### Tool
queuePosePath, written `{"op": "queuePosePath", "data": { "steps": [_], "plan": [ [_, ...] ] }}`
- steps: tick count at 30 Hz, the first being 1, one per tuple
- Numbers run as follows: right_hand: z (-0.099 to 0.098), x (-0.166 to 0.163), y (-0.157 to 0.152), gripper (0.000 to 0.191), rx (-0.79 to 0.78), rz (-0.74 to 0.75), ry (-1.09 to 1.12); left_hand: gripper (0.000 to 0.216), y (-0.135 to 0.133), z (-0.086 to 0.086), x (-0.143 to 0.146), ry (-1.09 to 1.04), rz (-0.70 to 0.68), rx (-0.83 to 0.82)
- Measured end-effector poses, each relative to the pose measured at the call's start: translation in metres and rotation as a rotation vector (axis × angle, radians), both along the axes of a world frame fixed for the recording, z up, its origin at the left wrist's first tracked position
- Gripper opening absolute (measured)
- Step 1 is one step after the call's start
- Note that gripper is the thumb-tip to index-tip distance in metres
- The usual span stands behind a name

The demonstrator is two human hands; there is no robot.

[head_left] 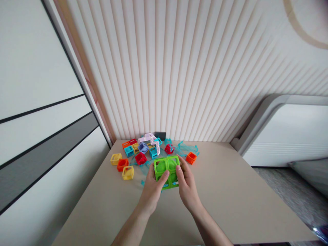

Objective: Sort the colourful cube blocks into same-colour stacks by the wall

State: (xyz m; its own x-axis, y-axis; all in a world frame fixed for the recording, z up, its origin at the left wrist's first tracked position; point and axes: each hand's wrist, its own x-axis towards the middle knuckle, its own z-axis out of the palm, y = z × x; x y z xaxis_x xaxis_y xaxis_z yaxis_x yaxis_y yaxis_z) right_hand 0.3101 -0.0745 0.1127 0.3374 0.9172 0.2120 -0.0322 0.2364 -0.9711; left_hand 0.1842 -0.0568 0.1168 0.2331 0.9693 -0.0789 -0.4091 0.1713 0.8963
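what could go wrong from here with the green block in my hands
The green block looks made of four joined cubes, gripped at its near edges by the left hand and right hand; squeezing may pop a joint apart. If it slips, it could snag the teal net or knock the red cube just behind it.

Between the hands, the green block (pixel 167 172) looked like smooth, glossy plastic. Beyond the fingertips, the small hollow cubes (pixel 127 172) had the same bright plastic sheen, and the teal netting (pixel 187 148) seemed thin and translucent. Under the hands, the table (pixel 230 198) was a matt, smooth beige surface.
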Motion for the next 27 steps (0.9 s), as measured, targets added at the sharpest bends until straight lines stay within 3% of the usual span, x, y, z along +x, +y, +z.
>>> {"op": "queuePosePath", "data": {
  "steps": [15,27],
  "plan": [
    [0.013,-0.002,-0.009,0.052,0.008,-0.055,-0.029,0.055,-0.002,0.011,-0.004,-0.007,-0.013,0.052],
    [0.009,-0.005,-0.009,0.052,0.033,-0.124,-0.026,0.057,-0.004,0.016,0.000,0.037,0.023,0.057]
  ]
}}
